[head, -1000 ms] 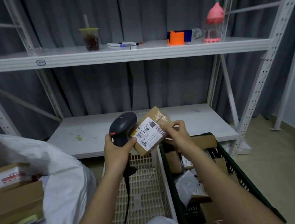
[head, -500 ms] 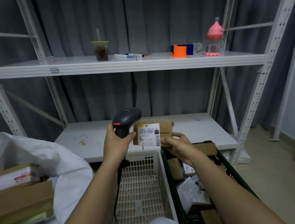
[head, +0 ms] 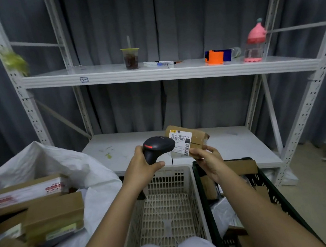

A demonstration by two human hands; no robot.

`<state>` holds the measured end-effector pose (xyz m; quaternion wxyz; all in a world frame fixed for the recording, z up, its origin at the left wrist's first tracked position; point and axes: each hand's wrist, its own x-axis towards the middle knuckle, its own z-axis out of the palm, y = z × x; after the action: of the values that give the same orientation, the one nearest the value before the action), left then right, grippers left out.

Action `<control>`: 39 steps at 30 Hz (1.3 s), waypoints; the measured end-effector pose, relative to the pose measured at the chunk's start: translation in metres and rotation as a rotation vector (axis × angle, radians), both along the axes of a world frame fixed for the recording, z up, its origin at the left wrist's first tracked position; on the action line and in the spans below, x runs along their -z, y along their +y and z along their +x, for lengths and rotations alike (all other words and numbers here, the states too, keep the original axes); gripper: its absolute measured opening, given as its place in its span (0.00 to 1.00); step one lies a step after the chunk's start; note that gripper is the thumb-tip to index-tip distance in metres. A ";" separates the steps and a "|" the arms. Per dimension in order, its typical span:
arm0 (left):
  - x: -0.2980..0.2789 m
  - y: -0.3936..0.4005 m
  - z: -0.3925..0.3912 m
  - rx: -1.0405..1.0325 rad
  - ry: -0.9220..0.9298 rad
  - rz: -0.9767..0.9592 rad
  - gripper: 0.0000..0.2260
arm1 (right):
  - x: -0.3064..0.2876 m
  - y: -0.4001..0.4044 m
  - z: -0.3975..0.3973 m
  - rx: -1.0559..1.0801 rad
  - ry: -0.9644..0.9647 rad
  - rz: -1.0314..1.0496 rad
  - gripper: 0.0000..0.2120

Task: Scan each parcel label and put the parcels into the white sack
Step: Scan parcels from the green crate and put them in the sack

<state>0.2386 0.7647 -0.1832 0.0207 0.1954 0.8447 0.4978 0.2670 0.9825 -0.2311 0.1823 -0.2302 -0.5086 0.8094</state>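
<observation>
While my left hand wraps the black barcode scanner, my right hand pinches the brown parcel by its lower edge just beside the scanner head; its white label reads "5020 7098-69 69".
</observation>
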 end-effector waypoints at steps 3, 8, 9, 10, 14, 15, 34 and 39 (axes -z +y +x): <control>0.005 -0.002 0.002 -0.019 -0.033 -0.043 0.21 | -0.001 -0.003 0.000 -0.026 -0.013 0.021 0.31; 0.007 -0.003 0.002 -0.066 -0.030 -0.060 0.23 | -0.002 -0.008 0.003 -0.045 -0.029 0.036 0.30; 0.006 -0.004 0.001 -0.070 -0.019 -0.052 0.23 | -0.002 -0.008 0.003 -0.049 -0.033 0.037 0.31; 0.006 -0.004 0.001 -0.076 -0.007 -0.042 0.23 | -0.002 -0.008 0.003 -0.049 -0.039 0.038 0.32; 0.006 -0.005 -0.001 -0.088 0.019 -0.015 0.23 | -0.003 -0.010 0.005 -0.057 -0.044 0.049 0.32; 0.006 -0.006 -0.001 -0.089 0.018 -0.016 0.23 | -0.003 -0.011 0.005 -0.058 -0.042 0.049 0.32; 0.043 -0.235 0.013 -0.813 0.086 0.500 0.23 | -0.016 -0.270 -0.059 -0.452 0.090 0.744 0.46; 0.059 -0.291 0.015 -0.929 0.091 0.497 0.22 | -0.014 -0.346 -0.096 -0.487 0.108 0.789 0.44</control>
<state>0.2538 0.4736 -0.2419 -0.2859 -0.1792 0.6987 0.6309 0.1711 0.6363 -0.2175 0.0866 0.0253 -0.8065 0.5843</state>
